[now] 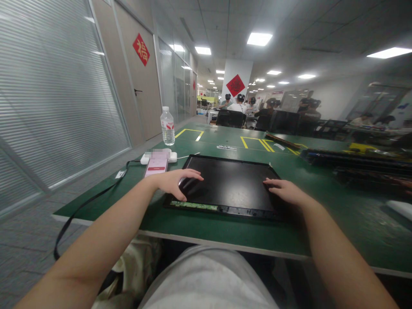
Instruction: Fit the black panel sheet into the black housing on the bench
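Observation:
A black display panel [230, 182] lies flat on the green table in front of me. Along its near edge runs a green circuit board strip [194, 205]. Over the panel's left side is my left hand [178, 182], thumb and fingers spread apart, at the left edge. My right hand [283, 189] rests at the panel's right edge with its fingers stretched out toward the dark surface. Neither hand is closed round anything. Whether the fingertips press on the panel or hover just above it is hard to tell.
Left of the panel, a phone [156, 165] leans by a white power strip [172, 157] with a black cable [93, 197]. Behind stands a water bottle [168, 128]. Dark panels [347, 159] lie on the right of the green table [193, 227]. People sit in the background.

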Action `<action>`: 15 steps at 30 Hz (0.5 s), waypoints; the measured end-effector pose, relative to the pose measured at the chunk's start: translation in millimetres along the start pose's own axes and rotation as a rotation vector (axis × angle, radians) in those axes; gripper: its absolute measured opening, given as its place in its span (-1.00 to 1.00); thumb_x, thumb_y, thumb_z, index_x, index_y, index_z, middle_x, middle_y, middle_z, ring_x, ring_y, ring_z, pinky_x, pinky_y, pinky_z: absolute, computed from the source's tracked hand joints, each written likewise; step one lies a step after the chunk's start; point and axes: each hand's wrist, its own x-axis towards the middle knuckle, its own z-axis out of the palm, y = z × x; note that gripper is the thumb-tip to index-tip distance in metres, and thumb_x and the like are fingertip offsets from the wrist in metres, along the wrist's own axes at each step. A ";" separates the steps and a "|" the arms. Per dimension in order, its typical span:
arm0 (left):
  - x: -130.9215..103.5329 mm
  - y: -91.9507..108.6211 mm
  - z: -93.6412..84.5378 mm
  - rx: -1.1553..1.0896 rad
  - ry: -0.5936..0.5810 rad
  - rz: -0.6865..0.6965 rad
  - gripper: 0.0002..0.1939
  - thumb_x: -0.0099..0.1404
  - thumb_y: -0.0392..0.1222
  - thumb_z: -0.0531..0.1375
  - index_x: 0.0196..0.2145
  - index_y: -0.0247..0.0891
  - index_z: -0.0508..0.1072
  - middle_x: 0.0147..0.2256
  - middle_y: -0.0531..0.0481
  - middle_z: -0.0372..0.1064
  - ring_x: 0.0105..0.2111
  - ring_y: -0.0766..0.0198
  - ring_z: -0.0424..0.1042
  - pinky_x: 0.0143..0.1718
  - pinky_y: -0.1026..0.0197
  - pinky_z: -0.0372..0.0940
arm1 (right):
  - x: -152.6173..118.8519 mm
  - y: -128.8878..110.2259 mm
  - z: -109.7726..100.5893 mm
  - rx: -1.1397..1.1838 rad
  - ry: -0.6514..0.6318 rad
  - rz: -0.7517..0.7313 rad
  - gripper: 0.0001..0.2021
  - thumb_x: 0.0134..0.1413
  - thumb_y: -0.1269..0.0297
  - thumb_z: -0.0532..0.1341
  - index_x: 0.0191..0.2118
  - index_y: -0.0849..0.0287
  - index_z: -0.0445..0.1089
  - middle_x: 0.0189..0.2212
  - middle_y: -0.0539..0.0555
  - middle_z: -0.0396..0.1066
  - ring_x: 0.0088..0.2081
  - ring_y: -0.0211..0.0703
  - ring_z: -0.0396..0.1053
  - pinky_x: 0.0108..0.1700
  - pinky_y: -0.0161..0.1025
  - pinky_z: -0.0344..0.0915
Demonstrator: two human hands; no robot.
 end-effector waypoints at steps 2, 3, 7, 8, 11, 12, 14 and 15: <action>-0.2 -0.1 0.1 0.000 0.001 -0.002 -0.15 -0.07 -0.14 0.44 0.22 -0.10 0.36 0.33 -0.15 0.13 0.30 -0.10 0.15 0.31 -0.01 0.02 | -0.5 -0.6 -0.3 0.000 -0.003 -0.002 -0.57 0.03 0.33 0.22 0.05 0.04 0.54 0.21 0.04 0.34 0.25 0.01 0.27 0.34 -0.07 0.06; -0.3 0.0 0.1 -0.001 0.003 -0.002 -0.15 -0.07 -0.14 0.43 0.21 -0.10 0.36 0.33 -0.15 0.13 0.30 -0.09 0.15 0.31 -0.01 0.02 | -0.7 -0.8 -0.4 -0.002 -0.002 -0.001 -0.57 0.03 0.33 0.22 0.05 0.04 0.54 0.21 0.04 0.33 0.25 0.01 0.26 0.34 -0.07 0.06; -0.4 -0.2 0.1 -0.001 0.016 0.002 -0.16 -0.06 -0.13 0.43 0.21 -0.09 0.37 0.33 -0.13 0.14 0.29 -0.10 0.17 0.30 0.00 0.04 | -0.8 -1.1 -1.3 -0.011 0.000 0.004 -0.57 0.01 0.33 0.23 0.04 0.03 0.54 0.20 0.04 0.35 0.24 0.03 0.28 0.33 -0.07 0.09; -0.3 -0.5 0.1 0.001 0.016 0.001 -0.17 -0.06 -0.13 0.43 0.21 -0.09 0.37 0.33 -0.12 0.14 0.29 -0.10 0.17 0.30 0.00 0.04 | -0.9 -1.2 -1.6 -0.013 -0.002 0.004 -0.57 0.01 0.33 0.23 0.05 0.04 0.54 0.20 0.05 0.35 0.24 0.03 0.28 0.33 -0.07 0.09; -0.2 -1.9 0.2 0.000 0.007 -0.004 -0.17 -0.06 -0.13 0.43 0.21 -0.09 0.37 0.33 -0.12 0.13 0.29 -0.09 0.17 0.30 0.01 0.04 | -1.4 -1.8 -1.9 -0.016 -0.013 0.005 -0.57 0.02 0.33 0.23 0.06 0.06 0.54 0.20 0.06 0.34 0.24 0.02 0.28 0.33 -0.08 0.09; -0.3 -2.4 0.1 -0.001 0.003 -0.006 -0.16 -0.07 -0.13 0.43 0.21 -0.09 0.36 0.34 -0.13 0.13 0.30 -0.09 0.16 0.30 0.02 0.04 | -1.7 -2.3 -1.8 -0.017 -0.015 0.007 -0.57 0.02 0.33 0.23 0.06 0.06 0.54 0.20 0.06 0.35 0.23 0.02 0.29 0.32 -0.09 0.09; -0.6 -3.1 -0.1 -0.005 0.000 -0.017 -0.15 -0.07 -0.12 0.44 0.21 -0.09 0.36 0.34 -0.13 0.12 0.29 -0.08 0.16 0.30 0.02 0.03 | -2.1 -4.0 -1.6 -0.016 -0.007 0.006 -0.58 0.02 0.32 0.23 0.04 0.06 0.55 0.18 0.06 0.37 0.22 0.02 0.30 0.32 -0.10 0.10; -0.8 -3.2 -0.3 -0.006 0.000 -0.025 -0.15 -0.08 -0.10 0.44 0.21 -0.09 0.36 0.33 -0.12 0.13 0.29 -0.08 0.17 0.30 0.02 0.03 | -2.3 -5.1 -1.6 -0.011 0.006 0.003 -0.60 0.01 0.32 0.23 0.01 0.05 0.56 0.17 0.05 0.39 0.21 0.01 0.32 0.31 -0.10 0.11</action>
